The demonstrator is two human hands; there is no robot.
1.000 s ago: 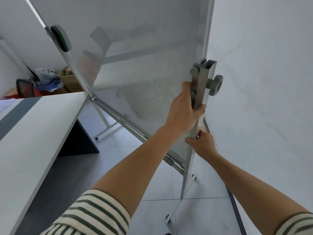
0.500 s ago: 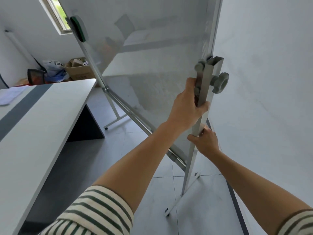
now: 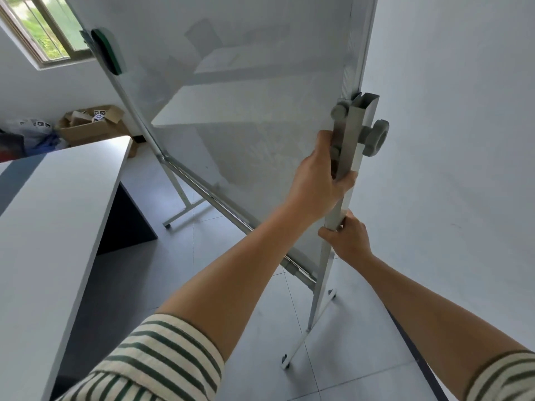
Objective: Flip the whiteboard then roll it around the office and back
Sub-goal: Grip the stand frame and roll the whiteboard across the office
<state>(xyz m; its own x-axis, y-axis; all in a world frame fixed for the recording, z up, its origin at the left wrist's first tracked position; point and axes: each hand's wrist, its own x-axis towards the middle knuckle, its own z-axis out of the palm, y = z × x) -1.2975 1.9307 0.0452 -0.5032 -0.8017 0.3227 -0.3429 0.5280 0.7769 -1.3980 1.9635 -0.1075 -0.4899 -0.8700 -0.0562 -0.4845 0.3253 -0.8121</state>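
Observation:
A large whiteboard (image 3: 237,111) on a wheeled metal stand fills the upper middle of the head view, its face towards me. A green eraser (image 3: 108,52) clings near its far edge. My left hand (image 3: 321,180) grips the near upright post (image 3: 348,146) just under the grey locking knob (image 3: 376,137). My right hand (image 3: 347,238) holds the same post lower down. The near foot with its castors (image 3: 285,361) rests on the tiled floor.
A white desk (image 3: 52,215) with a dark leg panel stands close on the left. A bare white wall (image 3: 451,169) runs along the right, close to the stand. Cardboard boxes (image 3: 92,125) and bags lie below a window (image 3: 37,27) at the far left.
The board and stand have shifted rightwards and away along the wall. The window has come into sight at upper left. Both hands keep the same hold on the post.

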